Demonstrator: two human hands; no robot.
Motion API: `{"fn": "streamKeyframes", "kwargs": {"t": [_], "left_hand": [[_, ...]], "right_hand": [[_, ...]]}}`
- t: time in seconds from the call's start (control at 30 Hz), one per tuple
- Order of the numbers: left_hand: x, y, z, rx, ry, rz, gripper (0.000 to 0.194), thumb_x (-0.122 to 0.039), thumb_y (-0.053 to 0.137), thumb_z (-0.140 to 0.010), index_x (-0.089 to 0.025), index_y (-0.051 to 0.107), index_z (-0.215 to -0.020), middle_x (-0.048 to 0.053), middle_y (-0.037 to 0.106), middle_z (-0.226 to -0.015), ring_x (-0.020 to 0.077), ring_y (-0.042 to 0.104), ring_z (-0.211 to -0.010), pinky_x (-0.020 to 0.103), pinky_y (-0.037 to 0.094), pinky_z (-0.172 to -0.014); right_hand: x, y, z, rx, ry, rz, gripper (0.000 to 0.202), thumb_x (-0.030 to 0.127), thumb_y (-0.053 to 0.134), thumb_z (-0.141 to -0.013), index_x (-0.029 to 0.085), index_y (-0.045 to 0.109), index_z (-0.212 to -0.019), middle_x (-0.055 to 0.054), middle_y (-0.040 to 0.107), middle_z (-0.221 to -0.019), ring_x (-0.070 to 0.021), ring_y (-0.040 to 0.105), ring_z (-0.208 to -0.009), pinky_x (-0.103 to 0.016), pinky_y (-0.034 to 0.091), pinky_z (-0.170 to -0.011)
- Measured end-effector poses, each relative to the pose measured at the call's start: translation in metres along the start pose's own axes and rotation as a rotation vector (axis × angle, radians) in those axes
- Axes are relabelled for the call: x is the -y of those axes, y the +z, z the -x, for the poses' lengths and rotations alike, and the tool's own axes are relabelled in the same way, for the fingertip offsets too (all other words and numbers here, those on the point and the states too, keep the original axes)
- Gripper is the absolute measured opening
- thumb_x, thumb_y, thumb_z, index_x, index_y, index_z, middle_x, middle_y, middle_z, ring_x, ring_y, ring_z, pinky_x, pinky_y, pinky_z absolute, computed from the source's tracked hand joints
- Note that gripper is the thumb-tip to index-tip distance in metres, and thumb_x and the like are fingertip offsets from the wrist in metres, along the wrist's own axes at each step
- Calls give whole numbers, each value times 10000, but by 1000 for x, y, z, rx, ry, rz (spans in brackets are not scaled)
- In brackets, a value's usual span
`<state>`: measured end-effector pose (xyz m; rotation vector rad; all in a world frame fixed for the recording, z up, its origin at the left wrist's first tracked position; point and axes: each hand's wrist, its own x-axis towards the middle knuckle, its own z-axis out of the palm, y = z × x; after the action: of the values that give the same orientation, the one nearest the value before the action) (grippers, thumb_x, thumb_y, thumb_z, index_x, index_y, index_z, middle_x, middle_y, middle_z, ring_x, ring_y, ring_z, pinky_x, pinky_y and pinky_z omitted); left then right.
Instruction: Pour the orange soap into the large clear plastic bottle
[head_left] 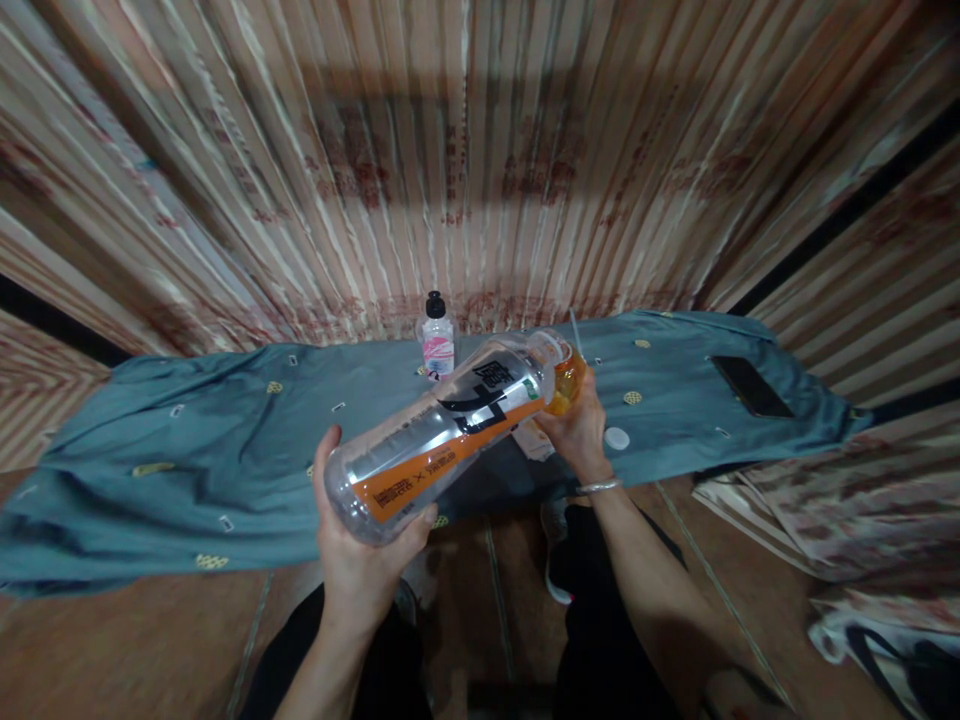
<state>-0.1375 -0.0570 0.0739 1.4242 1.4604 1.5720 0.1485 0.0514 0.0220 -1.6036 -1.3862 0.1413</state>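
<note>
My left hand (364, 570) grips the base of a large clear plastic bottle (442, 440) with an orange, silver and black label. The bottle is tilted, its mouth end to the upper right. My right hand (577, 430) is closed round a small container of orange-yellow liquid (566, 385). The bottle's mouth end meets the top of that container; whether liquid flows between them I cannot tell. A thin pale stick (575, 330) shows just behind the container. Beside my right hand lies a round white cap (617, 438).
A small clear bottle (438, 345) with a black top and pink label stands at the back of the cloth-covered surface (240, 450). A dark phone (750, 386) lies at the right. Under my forearms, a pale packet (534, 442) is partly hidden. Pleated curtains (465, 150) hang behind.
</note>
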Motion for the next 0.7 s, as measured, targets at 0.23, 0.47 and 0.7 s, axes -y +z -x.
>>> {"fn": "streamKeyframes", "kwargs": {"t": [0.23, 0.47, 0.7], "left_hand": [[-2, 0, 0, 9, 2, -3, 1202, -323, 1004, -560, -233, 378, -1581, 64, 677, -1147, 235, 733, -907, 373, 635, -848], [-2, 2, 1, 13, 13, -3, 1210, -326, 1001, -568, -235, 360, -1590, 67, 673, -1164, 241, 738, -943, 378, 630, -880], [-1, 1, 0, 36, 83, -50, 1179, -325, 979, -621, -223, 337, -1605, 67, 676, -1152, 238, 742, -932, 366, 628, -864]], "right_hand": [[1, -1, 0, -5, 3, -25, 877, 461, 854, -690, 156, 499, -1432, -171, 705, -1321, -349, 698, -1209, -494, 571, -1029], [-1, 1, 1, -16, 8, -16, 927, 478, 860, -688, 146, 476, -1464, -180, 702, -1345, -347, 687, -1245, -499, 565, -1058], [-1, 0, 0, -15, 29, -18, 928, 493, 852, -672, 142, 489, -1450, -196, 701, -1347, -364, 681, -1260, -526, 559, -1060]]}}
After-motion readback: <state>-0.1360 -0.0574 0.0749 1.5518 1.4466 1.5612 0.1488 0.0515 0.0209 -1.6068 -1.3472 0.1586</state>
